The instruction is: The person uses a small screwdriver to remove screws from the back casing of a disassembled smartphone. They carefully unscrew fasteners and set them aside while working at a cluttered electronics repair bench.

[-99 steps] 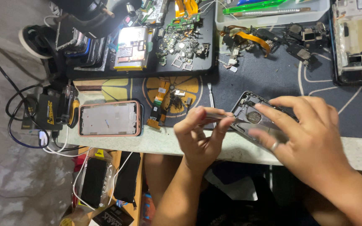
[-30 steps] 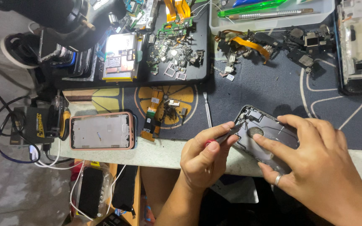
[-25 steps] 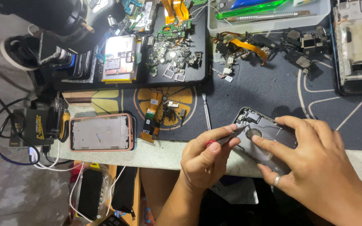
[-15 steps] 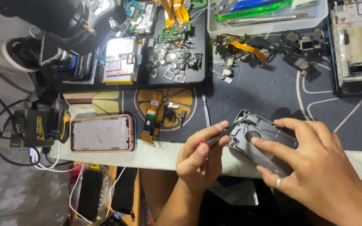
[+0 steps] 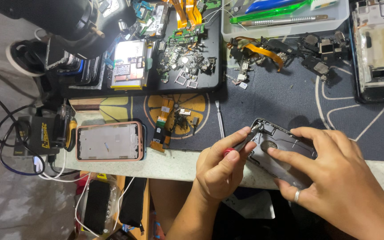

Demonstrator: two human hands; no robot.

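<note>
My right hand (image 5: 338, 178) covers the lower right part of the dark grey opened phone shell (image 5: 277, 146), and the wrist runs out past the picture's bottom edge. The working tip of the thin dark tool with a red end (image 5: 241, 144), pinched in my left hand (image 5: 221, 171), is too small to make out. The opened white-framed phone body (image 5: 381, 49) is cut off by the right edge.

Bare mat (image 5: 281, 102) beyond the phone frame (image 5: 285, 146); loose parts (image 5: 281, 51) farther back.
</note>
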